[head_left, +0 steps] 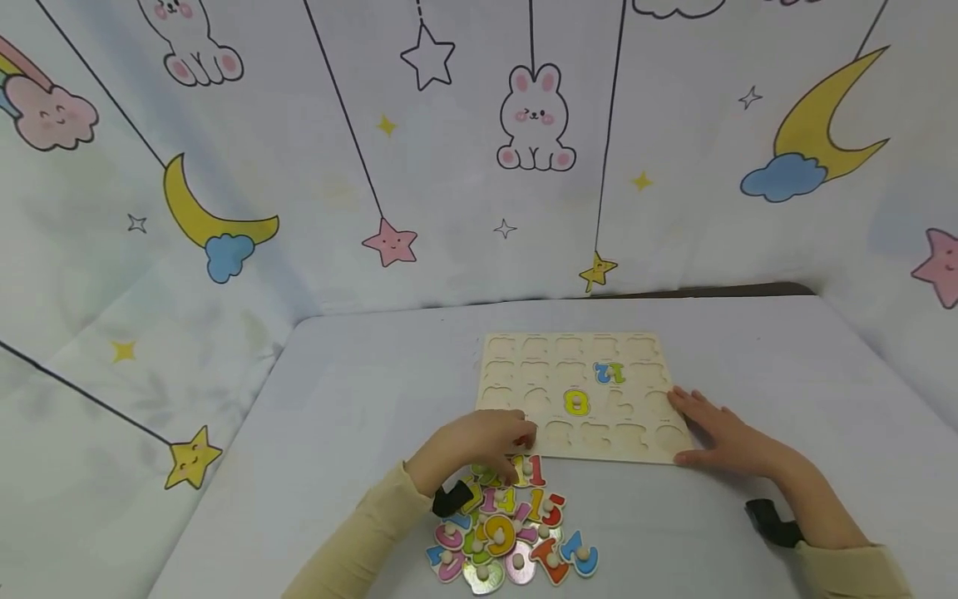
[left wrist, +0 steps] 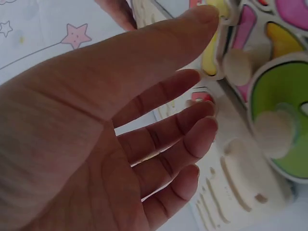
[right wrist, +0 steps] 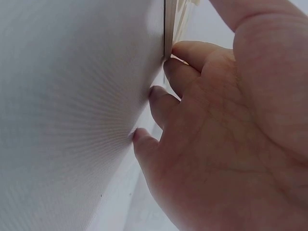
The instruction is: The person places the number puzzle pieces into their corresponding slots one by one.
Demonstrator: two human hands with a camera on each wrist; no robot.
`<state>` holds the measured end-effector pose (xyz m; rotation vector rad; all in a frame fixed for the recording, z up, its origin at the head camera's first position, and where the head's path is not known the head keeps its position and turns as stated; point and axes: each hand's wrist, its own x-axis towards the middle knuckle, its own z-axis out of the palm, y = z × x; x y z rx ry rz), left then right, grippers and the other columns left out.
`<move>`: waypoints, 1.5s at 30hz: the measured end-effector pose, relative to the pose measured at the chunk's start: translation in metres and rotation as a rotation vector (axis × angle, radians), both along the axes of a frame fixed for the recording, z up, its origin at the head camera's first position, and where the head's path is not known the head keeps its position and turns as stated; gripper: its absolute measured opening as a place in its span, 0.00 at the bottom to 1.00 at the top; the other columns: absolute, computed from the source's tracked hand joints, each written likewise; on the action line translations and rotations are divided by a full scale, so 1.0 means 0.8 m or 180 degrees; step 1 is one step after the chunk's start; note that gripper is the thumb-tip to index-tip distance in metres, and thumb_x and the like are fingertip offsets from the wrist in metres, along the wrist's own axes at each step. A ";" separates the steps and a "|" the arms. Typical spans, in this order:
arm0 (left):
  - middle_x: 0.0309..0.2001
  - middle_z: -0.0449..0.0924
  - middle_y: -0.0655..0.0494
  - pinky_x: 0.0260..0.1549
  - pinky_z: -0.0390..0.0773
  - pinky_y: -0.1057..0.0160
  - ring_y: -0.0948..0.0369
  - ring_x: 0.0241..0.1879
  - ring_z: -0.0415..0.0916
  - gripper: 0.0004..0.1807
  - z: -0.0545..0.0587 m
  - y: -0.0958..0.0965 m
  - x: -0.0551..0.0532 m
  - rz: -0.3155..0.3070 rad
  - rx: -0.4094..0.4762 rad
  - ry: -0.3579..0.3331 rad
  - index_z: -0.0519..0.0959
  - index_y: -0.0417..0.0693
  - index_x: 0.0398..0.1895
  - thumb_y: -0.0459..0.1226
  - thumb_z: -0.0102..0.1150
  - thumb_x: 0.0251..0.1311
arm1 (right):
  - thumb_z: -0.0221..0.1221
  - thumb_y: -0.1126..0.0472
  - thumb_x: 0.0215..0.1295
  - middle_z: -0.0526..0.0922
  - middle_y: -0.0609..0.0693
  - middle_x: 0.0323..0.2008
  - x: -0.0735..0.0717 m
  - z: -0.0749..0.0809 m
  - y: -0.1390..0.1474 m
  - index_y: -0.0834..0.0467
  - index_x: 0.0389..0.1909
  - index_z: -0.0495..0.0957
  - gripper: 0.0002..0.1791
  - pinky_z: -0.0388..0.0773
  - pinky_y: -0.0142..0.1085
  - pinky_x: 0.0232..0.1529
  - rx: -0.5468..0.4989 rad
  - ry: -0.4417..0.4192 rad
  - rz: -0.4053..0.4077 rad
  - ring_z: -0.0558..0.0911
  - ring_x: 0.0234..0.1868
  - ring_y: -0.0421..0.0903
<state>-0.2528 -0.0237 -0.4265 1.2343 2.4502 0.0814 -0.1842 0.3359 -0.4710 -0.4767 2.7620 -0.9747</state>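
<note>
A pale wooden number board [head_left: 521, 348] with rows of shaped recesses lies on the table. My left hand [head_left: 479, 441] hovers over its near left corner and the top of a heap of knobbed number pieces [head_left: 499, 535]. In the left wrist view, its fingers bend loosely and apart from the thumb, which overlaps a yellow piece [left wrist: 210, 57]; nothing shows held. A green piece [left wrist: 275, 120] with a round knob lies beside it. My right hand [head_left: 737, 441] rests at the board's right edge, fingers spread. In the right wrist view, its fingertips touch the board's side [right wrist: 168, 33] and the table.
A yellow figure-eight piece [head_left: 576, 403] and a blue-and-green piece [head_left: 609, 373] sit in the board's recesses. A blue piece [head_left: 579, 554] lies at the heap's right side. Behind the white table [head_left: 374, 374] hangs a cloth [head_left: 464, 166] printed with rabbits, moons and stars.
</note>
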 end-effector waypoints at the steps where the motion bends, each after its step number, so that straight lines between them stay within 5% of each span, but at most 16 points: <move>1: 0.33 0.68 0.64 0.32 0.69 0.71 0.66 0.31 0.66 0.23 -0.002 0.000 0.000 -0.0007 0.0014 -0.0012 0.74 0.56 0.41 0.47 0.75 0.42 | 0.67 0.48 0.52 0.49 0.72 0.67 0.000 0.000 0.000 0.72 0.68 0.51 0.52 0.39 0.67 0.55 -0.0001 -0.0008 -0.0004 0.43 0.66 0.71; 10: 0.37 0.69 0.66 0.33 0.69 0.70 0.67 0.31 0.66 0.25 -0.006 0.009 0.004 -0.0313 0.0005 0.0091 0.75 0.63 0.49 0.44 0.72 0.47 | 0.67 0.47 0.51 0.48 0.72 0.67 -0.001 0.005 0.002 0.72 0.68 0.50 0.53 0.37 0.66 0.56 -0.0016 -0.0049 -0.0037 0.42 0.66 0.70; 21: 0.36 0.69 0.66 0.31 0.67 0.72 0.67 0.33 0.64 0.18 -0.005 0.032 0.022 -0.1010 -0.0532 0.1102 0.78 0.65 0.47 0.46 0.69 0.51 | 0.66 0.47 0.51 0.47 0.72 0.67 0.000 0.001 0.003 0.71 0.68 0.50 0.53 0.36 0.66 0.57 -0.0064 -0.0081 -0.0037 0.41 0.66 0.70; 27: 0.37 0.71 0.66 0.32 0.68 0.73 0.67 0.34 0.66 0.12 -0.002 0.041 0.043 -0.1452 -0.0732 0.1930 0.80 0.63 0.40 0.51 0.65 0.53 | 0.67 0.47 0.51 0.48 0.71 0.67 0.001 0.001 0.001 0.71 0.68 0.51 0.53 0.37 0.67 0.56 -0.0017 -0.0025 -0.0027 0.42 0.66 0.70; 30: 0.37 0.73 0.67 0.32 0.67 0.72 0.66 0.35 0.66 0.08 0.003 0.043 0.050 -0.1593 -0.0760 0.2093 0.81 0.64 0.39 0.49 0.63 0.56 | 0.66 0.47 0.51 0.48 0.71 0.67 0.001 0.001 0.001 0.71 0.68 0.51 0.53 0.37 0.66 0.56 0.0008 -0.0028 -0.0034 0.42 0.66 0.70; 33: 0.35 0.76 0.68 0.31 0.67 0.72 0.67 0.33 0.67 0.07 0.007 0.043 0.049 -0.1503 -0.0662 0.2006 0.81 0.63 0.40 0.47 0.62 0.58 | 0.66 0.46 0.51 0.48 0.71 0.67 0.000 0.001 0.001 0.71 0.68 0.51 0.53 0.38 0.66 0.57 0.0037 -0.0046 -0.0037 0.43 0.67 0.69; 36: 0.33 0.78 0.69 0.29 0.66 0.73 0.67 0.30 0.67 0.07 0.013 0.042 0.040 -0.1272 -0.0270 0.1748 0.81 0.60 0.41 0.45 0.61 0.60 | 0.66 0.46 0.51 0.48 0.71 0.67 0.000 0.000 0.002 0.71 0.68 0.51 0.53 0.38 0.66 0.57 0.0060 -0.0036 -0.0031 0.43 0.66 0.70; 40: 0.33 0.79 0.68 0.29 0.66 0.75 0.69 0.29 0.67 0.07 0.017 0.042 0.022 -0.0822 0.0524 0.0954 0.81 0.54 0.42 0.40 0.59 0.62 | 0.67 0.46 0.51 0.48 0.71 0.67 0.001 -0.001 0.004 0.71 0.68 0.51 0.53 0.38 0.66 0.57 0.0045 -0.0042 -0.0040 0.43 0.67 0.69; 45: 0.34 0.79 0.66 0.30 0.68 0.77 0.73 0.29 0.69 0.07 -0.002 0.036 0.004 -0.0306 0.1420 0.0055 0.81 0.48 0.42 0.36 0.59 0.62 | 0.66 0.46 0.51 0.48 0.71 0.67 0.000 -0.004 0.003 0.71 0.68 0.51 0.53 0.37 0.66 0.56 0.0006 -0.0029 -0.0024 0.43 0.66 0.70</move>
